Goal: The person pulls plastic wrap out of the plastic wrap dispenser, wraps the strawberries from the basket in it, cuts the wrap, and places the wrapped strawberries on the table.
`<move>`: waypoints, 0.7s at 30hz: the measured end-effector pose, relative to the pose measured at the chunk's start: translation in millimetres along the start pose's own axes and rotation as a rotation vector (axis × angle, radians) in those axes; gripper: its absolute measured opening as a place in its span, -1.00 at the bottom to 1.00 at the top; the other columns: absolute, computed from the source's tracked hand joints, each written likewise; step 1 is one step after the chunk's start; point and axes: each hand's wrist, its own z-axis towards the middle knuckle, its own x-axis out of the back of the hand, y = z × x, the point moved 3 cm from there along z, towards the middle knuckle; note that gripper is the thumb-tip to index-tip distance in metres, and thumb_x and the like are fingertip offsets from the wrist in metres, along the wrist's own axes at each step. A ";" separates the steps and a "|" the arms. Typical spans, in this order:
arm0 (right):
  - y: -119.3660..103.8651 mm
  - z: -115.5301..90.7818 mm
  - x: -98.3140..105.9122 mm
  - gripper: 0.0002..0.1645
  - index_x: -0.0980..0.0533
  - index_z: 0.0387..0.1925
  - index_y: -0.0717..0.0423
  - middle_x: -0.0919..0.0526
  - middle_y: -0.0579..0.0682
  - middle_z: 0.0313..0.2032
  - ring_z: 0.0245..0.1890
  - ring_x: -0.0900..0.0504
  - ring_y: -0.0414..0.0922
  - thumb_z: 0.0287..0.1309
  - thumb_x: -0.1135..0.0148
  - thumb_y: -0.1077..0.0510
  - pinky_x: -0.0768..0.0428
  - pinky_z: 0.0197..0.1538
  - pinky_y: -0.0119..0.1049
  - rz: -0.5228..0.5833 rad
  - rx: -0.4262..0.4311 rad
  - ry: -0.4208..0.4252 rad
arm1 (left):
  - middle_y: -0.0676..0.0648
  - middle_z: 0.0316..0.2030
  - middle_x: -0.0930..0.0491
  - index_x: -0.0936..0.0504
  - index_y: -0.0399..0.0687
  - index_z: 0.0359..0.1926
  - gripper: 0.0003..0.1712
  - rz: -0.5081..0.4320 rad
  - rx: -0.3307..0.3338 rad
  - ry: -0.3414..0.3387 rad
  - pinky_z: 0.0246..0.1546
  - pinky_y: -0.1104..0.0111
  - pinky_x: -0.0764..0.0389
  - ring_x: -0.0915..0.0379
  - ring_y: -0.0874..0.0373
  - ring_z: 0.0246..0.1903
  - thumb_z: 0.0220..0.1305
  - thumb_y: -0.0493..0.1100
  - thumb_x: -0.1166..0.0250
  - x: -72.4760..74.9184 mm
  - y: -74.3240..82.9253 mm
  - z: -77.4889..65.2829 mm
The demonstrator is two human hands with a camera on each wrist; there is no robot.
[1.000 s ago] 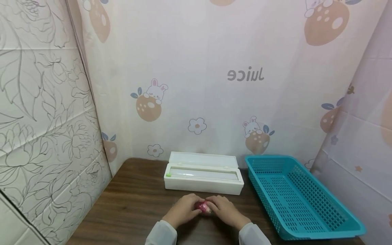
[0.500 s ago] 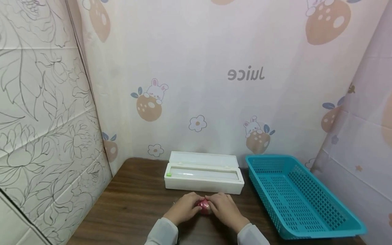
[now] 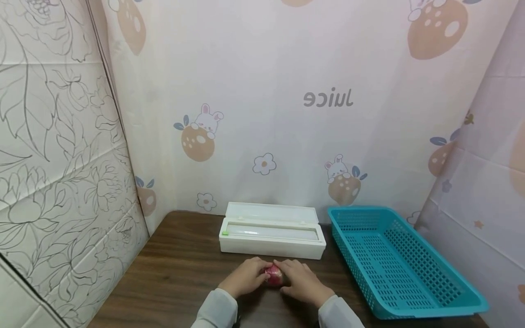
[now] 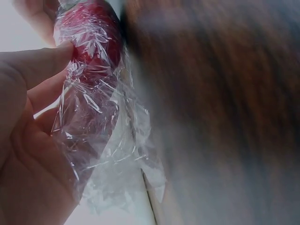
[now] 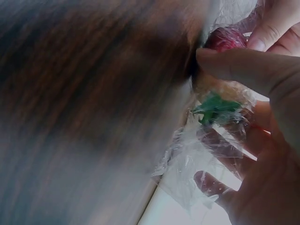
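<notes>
A small red and pale fruit-like thing, wrapped in clear cling film, is between my two hands at the front middle of the table. My left hand pinches its red part with thumb and fingers; crumpled cling film trails along that palm. On the other side, my right hand curls round it, fingers over the far side and thumb at the near side. In the right wrist view, a green leafy part shows through the film, and loose film spreads over those fingers.
Behind the hands stands a white cling film dispenser, lid raised, with a green slider at its left. A teal plastic basket is at the right. The dark wooden table meets a patterned curtain at the back.
My right thumb has moved down and away from the upper part of the fruit-like thing, so more of its red side shows. Dispenser and basket stay in place.
</notes>
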 end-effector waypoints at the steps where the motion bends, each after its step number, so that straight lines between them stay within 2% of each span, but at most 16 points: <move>1: 0.0 0.9 -0.6 -0.14 -0.45 0.33 0.15 -0.59 0.03 0.12 0.11 -0.51 0.06 -0.03 -0.56 0.07 -0.48 0.11 0.09 -0.003 -0.002 -0.002 | 0.05 -0.09 -0.65 -0.66 -0.10 0.14 -0.63 -0.002 0.000 0.000 0.00 0.34 -0.58 -0.54 0.26 -0.07 0.38 -0.10 -0.32 -0.4 -0.6 0.2; 9: 2.6 8.3 -0.2 -0.22 -0.49 0.28 0.18 -0.63 0.04 0.05 0.04 -0.56 0.05 -0.01 -0.53 0.11 -0.52 0.02 0.10 0.014 0.003 -0.043 | 0.02 -0.08 -0.67 -0.66 -0.12 0.16 -0.63 -0.017 -0.005 -0.025 0.00 0.30 -0.59 -0.56 0.23 -0.07 0.40 -0.10 -0.29 -0.4 -4.2 1.0; 12: 3.8 9.4 -0.1 -0.23 -0.51 0.26 0.18 -0.62 0.02 0.02 0.01 -0.57 0.03 -0.01 -0.54 0.09 -0.54 -0.01 0.08 0.019 0.010 -0.051 | 0.01 -0.07 -0.68 -0.62 -0.09 0.14 -0.66 -0.054 0.015 -0.034 -0.01 0.29 -0.60 -0.58 0.23 -0.06 0.41 -0.10 -0.28 0.5 -4.9 0.4; 16: 3.4 9.1 0.3 -0.25 -0.54 0.22 0.15 -0.59 -0.03 -0.04 -0.04 -0.57 -0.02 -0.04 -0.57 0.05 -0.55 -0.05 0.01 0.008 0.015 -0.041 | 0.03 -0.17 -0.69 -0.55 0.03 0.03 -0.78 -0.106 0.055 -0.026 -0.10 0.29 -0.62 -0.60 0.24 -0.16 0.41 -0.09 -0.28 -0.5 -6.8 -1.8; 19: 3.5 8.3 0.5 -0.31 -0.58 0.16 0.10 -0.59 -0.07 -0.07 -0.06 -0.55 -0.05 -0.04 -0.56 -0.03 -0.53 -0.06 -0.02 0.010 0.007 -0.048 | 0.07 -0.21 -0.66 -0.58 0.07 0.01 -0.80 -0.099 0.080 -0.037 -0.11 0.25 -0.62 -0.58 0.23 -0.18 0.42 -0.07 -0.26 -2.4 -7.3 -4.0; 21: 4.7 7.8 0.7 -0.33 -0.61 0.12 0.06 -0.60 -0.11 -0.10 -0.08 -0.53 -0.08 -0.02 -0.55 -0.10 -0.51 -0.07 -0.04 0.027 -0.001 -0.066 | 0.07 -0.17 -0.66 -0.60 0.08 0.05 -0.76 -0.090 0.094 -0.056 -0.06 0.21 -0.61 -0.57 0.21 -0.13 0.42 -0.04 -0.25 -3.5 -7.1 -5.2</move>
